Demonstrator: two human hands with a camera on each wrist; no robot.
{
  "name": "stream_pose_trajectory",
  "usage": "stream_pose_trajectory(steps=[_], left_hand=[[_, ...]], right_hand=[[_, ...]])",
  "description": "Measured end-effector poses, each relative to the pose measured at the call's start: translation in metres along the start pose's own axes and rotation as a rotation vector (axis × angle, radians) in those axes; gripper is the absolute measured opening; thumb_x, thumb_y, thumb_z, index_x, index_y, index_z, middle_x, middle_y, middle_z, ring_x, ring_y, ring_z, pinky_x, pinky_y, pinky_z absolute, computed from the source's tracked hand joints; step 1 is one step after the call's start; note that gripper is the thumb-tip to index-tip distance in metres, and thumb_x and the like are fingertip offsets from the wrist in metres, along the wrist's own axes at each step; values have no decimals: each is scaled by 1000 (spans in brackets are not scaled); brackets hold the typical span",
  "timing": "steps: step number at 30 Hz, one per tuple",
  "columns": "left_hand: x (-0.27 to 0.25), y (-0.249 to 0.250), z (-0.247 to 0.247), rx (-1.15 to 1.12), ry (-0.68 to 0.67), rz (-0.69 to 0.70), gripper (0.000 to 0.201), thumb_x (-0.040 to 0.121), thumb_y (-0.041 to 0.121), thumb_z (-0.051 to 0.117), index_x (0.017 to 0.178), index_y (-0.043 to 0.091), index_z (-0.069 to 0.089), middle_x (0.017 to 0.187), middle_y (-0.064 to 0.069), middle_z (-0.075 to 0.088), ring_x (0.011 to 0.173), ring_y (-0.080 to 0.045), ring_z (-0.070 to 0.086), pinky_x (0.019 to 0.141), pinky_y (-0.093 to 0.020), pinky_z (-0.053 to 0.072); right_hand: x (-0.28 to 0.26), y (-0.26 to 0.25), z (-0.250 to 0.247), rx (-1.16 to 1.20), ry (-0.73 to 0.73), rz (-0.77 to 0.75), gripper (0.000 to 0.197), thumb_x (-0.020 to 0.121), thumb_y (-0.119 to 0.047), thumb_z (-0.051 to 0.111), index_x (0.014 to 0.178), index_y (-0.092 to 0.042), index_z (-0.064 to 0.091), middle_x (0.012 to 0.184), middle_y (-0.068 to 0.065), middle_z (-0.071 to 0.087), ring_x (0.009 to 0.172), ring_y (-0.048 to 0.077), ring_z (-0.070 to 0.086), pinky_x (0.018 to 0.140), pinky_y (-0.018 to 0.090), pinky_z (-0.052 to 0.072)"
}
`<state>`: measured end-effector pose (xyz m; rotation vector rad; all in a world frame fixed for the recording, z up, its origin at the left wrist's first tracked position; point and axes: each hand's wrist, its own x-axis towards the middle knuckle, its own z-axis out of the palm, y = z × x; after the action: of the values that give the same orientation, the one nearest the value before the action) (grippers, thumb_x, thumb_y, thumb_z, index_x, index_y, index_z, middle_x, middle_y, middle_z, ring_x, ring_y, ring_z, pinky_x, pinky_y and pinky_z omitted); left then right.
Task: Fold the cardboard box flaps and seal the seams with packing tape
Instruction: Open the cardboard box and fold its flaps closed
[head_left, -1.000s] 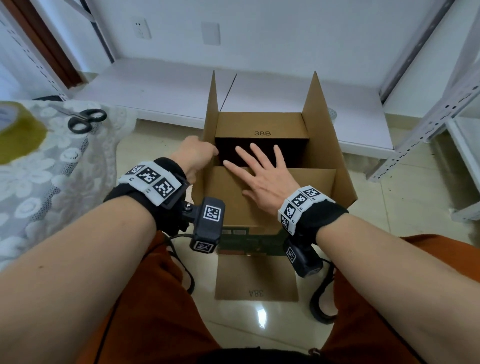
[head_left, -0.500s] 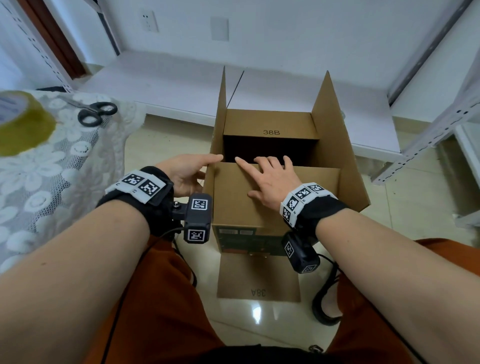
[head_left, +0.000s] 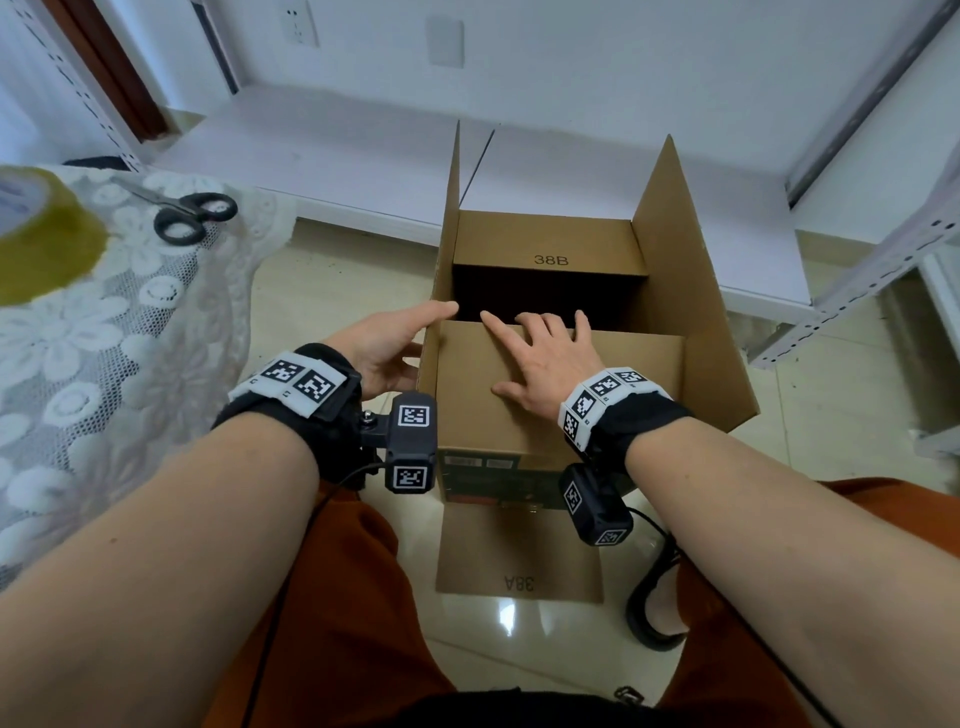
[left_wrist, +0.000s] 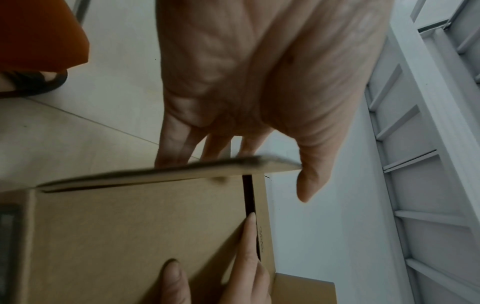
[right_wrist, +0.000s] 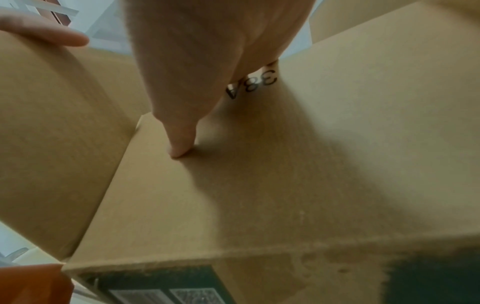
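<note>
head: glossy tiled floor (head_left: 332, 291), white wall (head_left: 623, 62)

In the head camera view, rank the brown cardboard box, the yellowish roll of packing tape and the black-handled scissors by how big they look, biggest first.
1. Brown cardboard box, by far the largest.
2. Yellowish roll of packing tape, cut off by the frame edge, so partly unsure.
3. Black-handled scissors, smallest.

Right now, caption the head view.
Right hand flattens the near flap; left hand holds the left flap.
</note>
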<state>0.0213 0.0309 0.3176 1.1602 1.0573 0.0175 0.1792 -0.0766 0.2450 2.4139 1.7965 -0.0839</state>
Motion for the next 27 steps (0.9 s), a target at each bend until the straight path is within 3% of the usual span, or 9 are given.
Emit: stream_pose_trajectory(steps=[4, 15, 19, 22, 27], left_hand=[[2, -2, -1, 28, 1, 19, 28, 89, 45, 59, 103, 21, 56, 108, -11, 58, 84, -23, 64, 58, -28, 58], [8, -6, -5, 33, -30, 52, 36, 88, 47, 61, 112, 21, 59, 108, -11, 60, 82, -21, 68, 68, -34, 59], [11, -6, -7, 9, -41, 57, 34, 87, 44, 63, 111, 19, 60, 102, -9, 61, 77, -19, 67, 70, -35, 58], [12, -6, -7, -8, -40, 57, 28, 88, 41, 63, 105, 18, 62, 98, -9, 62, 76, -20, 67, 76, -37, 58], [12, -6, -8, 4, -48, 63, 31, 88, 42, 64, 107, 18, 62, 104, -11, 61, 80, -20, 68, 74, -36, 59]], right_hand=[[5, 0, 2, 16, -22, 14, 86, 85, -66, 46, 148, -39, -6, 142, 6, 35, 130, 28, 34, 113, 56, 15], [11, -6, 0, 79, -102, 70, 86, 83, -66, 49, 149, -39, 1, 145, 6, 33, 134, 29, 30, 113, 57, 14], [7, -18, -10, -3, -47, 19, 83, 84, -53, 59, 150, -27, 13, 153, 6, 19, 140, 28, 19, 112, 60, 15], [5, -30, -14, -27, -41, -29, 69, 89, -36, 58, 147, -25, 22, 148, 10, 24, 134, 30, 26, 107, 56, 29], [8, -35, -14, -11, -102, 5, 73, 86, -30, 63, 147, -25, 22, 141, 10, 29, 128, 30, 31, 101, 54, 35]])
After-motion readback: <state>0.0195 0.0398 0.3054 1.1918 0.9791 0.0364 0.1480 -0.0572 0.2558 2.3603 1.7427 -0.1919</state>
